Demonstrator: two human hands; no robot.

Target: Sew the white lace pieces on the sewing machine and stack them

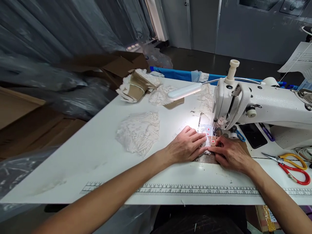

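My left hand (pixel 188 145) lies with its fingers stretched out flat on a small piece of white lace fabric (pixel 207 143) beside the needle area of the white sewing machine (pixel 268 105). At the right edge of that lace, my right hand (pixel 230 153) has its fingers bent, with thumb and index finger closed at the fabric. Part of the lace is hidden under both hands. Red marks show on the machine's plate just beyond the fingertips. A larger gathered white lace piece (pixel 138 132) rests on the table to the left.
Scissors with yellow and red handles (pixel 293 165), a black phone (pixel 253 135) and a purple pen-like tool (pixel 266 131) lie right of my hands. A lamp (pixel 185 91) hangs over the table. Bundled lace (pixel 136 86) sits at the back. A ruler strip (pixel 195 194) runs along the front edge.
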